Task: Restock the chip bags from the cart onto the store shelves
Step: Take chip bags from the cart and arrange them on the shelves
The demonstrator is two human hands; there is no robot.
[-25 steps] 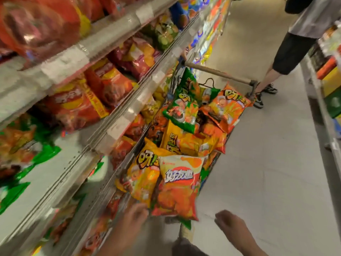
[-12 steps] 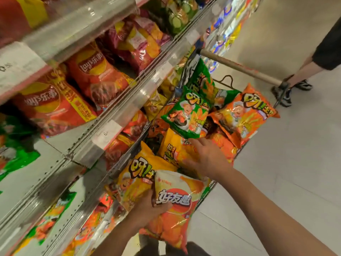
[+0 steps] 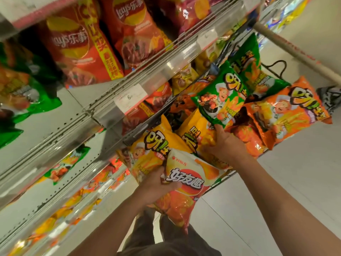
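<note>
over the cart (image 3: 228, 175), my left hand (image 3: 158, 189) has its fingers clamped on the white-orange chip bag (image 3: 186, 189), my right hand (image 3: 227, 145) gripping a yellow bag (image 3: 199, 137).

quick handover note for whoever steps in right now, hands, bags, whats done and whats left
Left hand grips the white-and-orange bag at the cart's near end.
Right hand is on a yellow bag in the pile, grip not clear.
Cart is piled with green, orange and yellow bags beside the shelves.
Done: no bag from this pile shelved yet, as far as shows.
Left: shelve the held bag, then the pile.
</note>
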